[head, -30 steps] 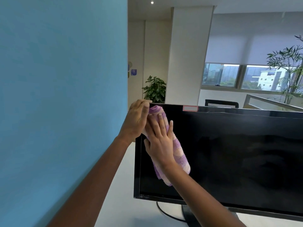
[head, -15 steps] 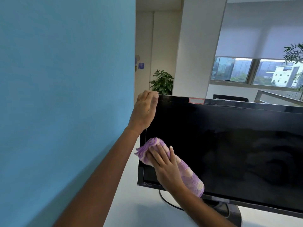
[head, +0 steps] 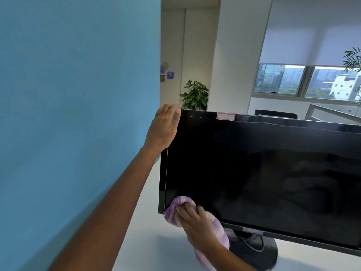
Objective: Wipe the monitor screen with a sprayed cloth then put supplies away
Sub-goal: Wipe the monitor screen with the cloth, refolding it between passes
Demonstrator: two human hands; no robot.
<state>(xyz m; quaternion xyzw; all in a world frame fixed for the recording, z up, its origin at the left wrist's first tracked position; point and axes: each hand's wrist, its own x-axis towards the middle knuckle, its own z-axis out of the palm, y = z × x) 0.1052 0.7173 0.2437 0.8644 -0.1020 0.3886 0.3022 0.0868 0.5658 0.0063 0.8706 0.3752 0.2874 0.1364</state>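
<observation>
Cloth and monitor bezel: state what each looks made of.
Cloth: soft terry or microfibre, likely; fuzzy purple-and-white nap, bunched under the right hand. Monitor bezel: probably glossy black plastic; it shows a bright edge highlight and reflections.

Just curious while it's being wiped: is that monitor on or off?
It looks off: the monitor shows a plain black screen with only faint reflections of the room, no picture or glow.
</observation>
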